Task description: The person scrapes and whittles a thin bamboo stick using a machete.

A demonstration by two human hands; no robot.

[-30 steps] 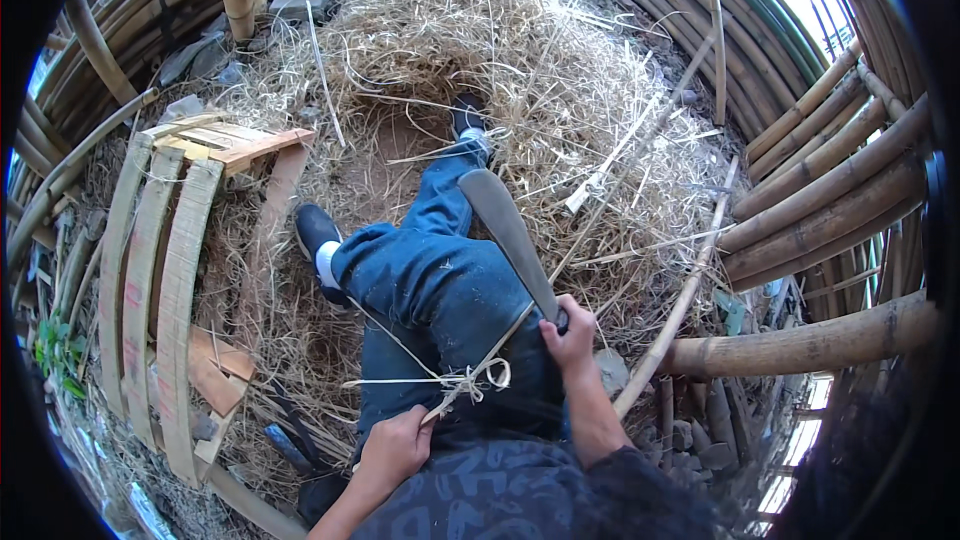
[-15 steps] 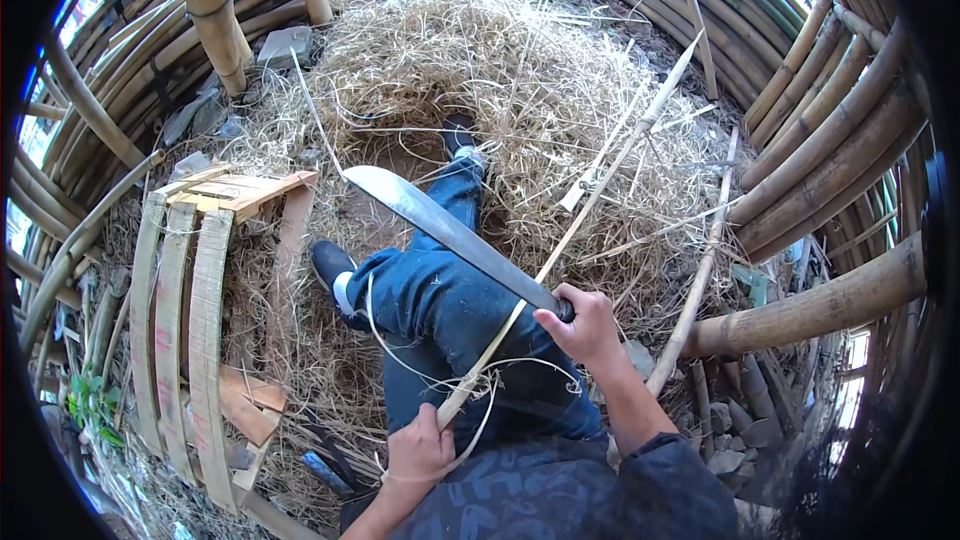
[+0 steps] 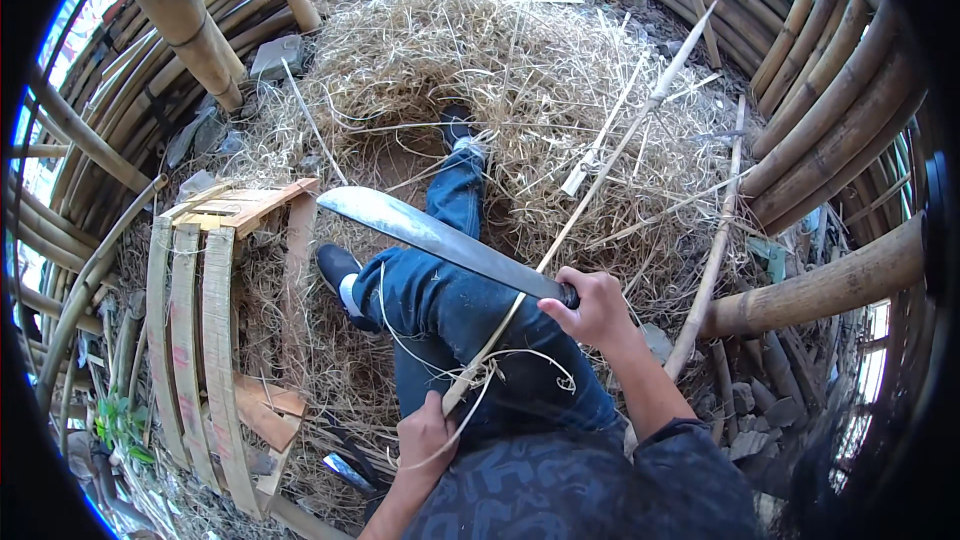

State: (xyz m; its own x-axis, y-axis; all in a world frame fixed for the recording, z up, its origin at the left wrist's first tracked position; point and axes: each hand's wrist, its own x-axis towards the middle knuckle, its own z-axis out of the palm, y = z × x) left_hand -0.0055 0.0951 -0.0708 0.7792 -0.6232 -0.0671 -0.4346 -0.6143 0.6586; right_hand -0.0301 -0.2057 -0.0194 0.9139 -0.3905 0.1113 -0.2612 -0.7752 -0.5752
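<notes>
My right hand (image 3: pixel 592 312) is closed round the dark handle of a machete (image 3: pixel 440 243). Its long, broad blade reaches up and left above my thigh, crossing a bamboo strip (image 3: pixel 590 190). In my left hand (image 3: pixel 427 434) I grip the near end of that strip, low in front of my belly. From there the strip slants across my lap toward the far right, tapering to a point. Thin curled shavings (image 3: pixel 520 355) hang about the strip near my left hand. Whether the blade touches the strip, I cannot tell.
A big heap of pale shavings (image 3: pixel 420 50) surrounds my outstretched legs. To the left stands a wooden slatted crate (image 3: pixel 218 340). Stacked bamboo poles (image 3: pixel 830 160) line the right and far sides, and a thick pole (image 3: pixel 820 290) juts in from the right. Rubble (image 3: pixel 750 420) lies lower right.
The machete's blade has tilted a little flatter, its tip lower and further left. Both hands still hold the same things. The whole view has shifted slightly.
</notes>
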